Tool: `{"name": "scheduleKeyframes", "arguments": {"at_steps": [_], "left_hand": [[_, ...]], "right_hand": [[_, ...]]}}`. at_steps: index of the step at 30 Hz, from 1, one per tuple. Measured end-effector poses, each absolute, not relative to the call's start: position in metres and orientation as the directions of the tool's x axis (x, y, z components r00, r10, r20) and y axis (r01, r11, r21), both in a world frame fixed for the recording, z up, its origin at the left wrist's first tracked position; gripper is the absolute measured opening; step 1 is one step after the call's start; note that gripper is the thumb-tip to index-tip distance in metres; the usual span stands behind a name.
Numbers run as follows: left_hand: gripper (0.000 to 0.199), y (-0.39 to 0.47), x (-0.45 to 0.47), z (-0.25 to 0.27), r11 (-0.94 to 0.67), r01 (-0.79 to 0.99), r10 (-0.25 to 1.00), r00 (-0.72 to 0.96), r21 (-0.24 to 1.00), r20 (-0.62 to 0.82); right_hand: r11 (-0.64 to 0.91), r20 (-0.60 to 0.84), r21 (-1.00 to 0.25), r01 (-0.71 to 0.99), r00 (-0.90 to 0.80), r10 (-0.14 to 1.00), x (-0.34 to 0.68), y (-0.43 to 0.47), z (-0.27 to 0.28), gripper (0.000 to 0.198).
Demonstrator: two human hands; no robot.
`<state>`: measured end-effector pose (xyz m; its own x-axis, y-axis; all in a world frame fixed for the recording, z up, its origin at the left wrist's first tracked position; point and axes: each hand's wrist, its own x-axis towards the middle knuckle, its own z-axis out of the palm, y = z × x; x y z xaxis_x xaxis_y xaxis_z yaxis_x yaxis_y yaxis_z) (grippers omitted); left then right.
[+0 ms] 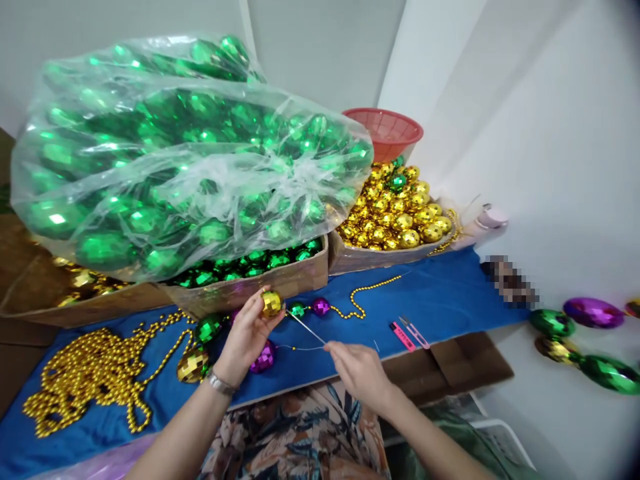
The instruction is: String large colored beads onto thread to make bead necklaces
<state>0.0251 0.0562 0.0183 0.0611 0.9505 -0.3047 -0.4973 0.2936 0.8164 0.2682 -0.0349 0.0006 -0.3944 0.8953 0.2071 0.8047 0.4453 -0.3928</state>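
My left hand is closed on a shiny gold faceted ball, held just above the blue cloth. In my right hand is a long thin needle, pinched near its lower end, its far tip at the gold ball. A pale thread with a tiny gold bead runs between a purple ball and my right fingers. Beyond my left hand lie a small green ball and a small purple ball, joined to a gold bead chain.
A big clear bag of green balls rests over cardboard boxes. Gold balls fill another box, near a red basket. Gold bead strands lie left; pink thread snips and a pink box cutter lie right.
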Motion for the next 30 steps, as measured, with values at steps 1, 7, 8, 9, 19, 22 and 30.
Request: {"name": "scheduleKeyframes", "arguments": {"at_steps": [1,7,8,9,19,22,30], "left_hand": [[0.033,0.055,0.029,0.020,0.321,-0.596,0.933,0.064,0.736,-0.355],[0.018,0.053,0.041,0.029,0.318,-0.786,0.875,0.029,0.530,-0.482],[0.020,0.053,0.042,0.030,0.318,-0.793,0.872,0.029,0.519,-0.489],[0.021,0.053,0.043,0.031,0.318,-0.797,0.870,0.029,0.514,-0.493],[0.018,0.045,0.048,0.028,0.333,-0.754,0.885,0.043,0.566,-0.463],[0.026,0.036,0.053,0.024,0.321,-0.705,0.928,0.102,0.632,-0.358],[0.042,0.018,0.059,0.019,0.343,-0.633,0.937,0.178,0.694,-0.301]], "right_hand": [[0.449,0.212,-0.426,0.785,-0.396,0.893,0.264,-0.039,-0.003,0.029],[0.444,0.212,-0.462,0.767,-0.391,0.896,0.256,-0.047,-0.012,0.027],[0.444,0.210,-0.457,0.771,-0.392,0.896,0.255,-0.046,-0.012,0.026],[0.444,0.208,-0.450,0.775,-0.393,0.896,0.255,-0.046,-0.012,0.026],[0.438,0.203,-0.428,0.790,-0.389,0.899,0.250,-0.046,-0.012,0.023],[0.423,0.219,-0.465,0.777,-0.362,0.906,0.244,-0.043,-0.012,0.023],[0.407,0.270,-0.501,0.763,-0.310,0.912,0.237,-0.041,-0.020,0.025]]}}
